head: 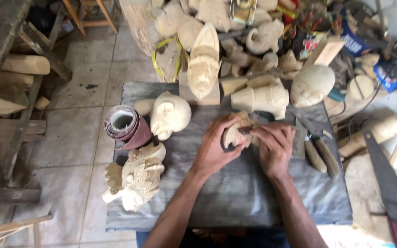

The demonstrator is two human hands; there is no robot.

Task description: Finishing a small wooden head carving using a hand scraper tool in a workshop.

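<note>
Both hands, left (214, 149) and right (274, 148), clench a small pale carving (235, 135); any slip could chip it.

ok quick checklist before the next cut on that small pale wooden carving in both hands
1. Left hand wraps the small pale wooden carving: ok.
2. Right hand on the carving's other side: ok.
3. Tool in the right hand, and where its edge points: cannot tell, hidden by fingers.
4. Carving over the grey cloth-covered work board: ok.
5. Wooden-handled chisels lie beside the right hand: ok.
6. Roll of brown sandpaper and round pale carved head sit apart from the hands: ok.
</note>
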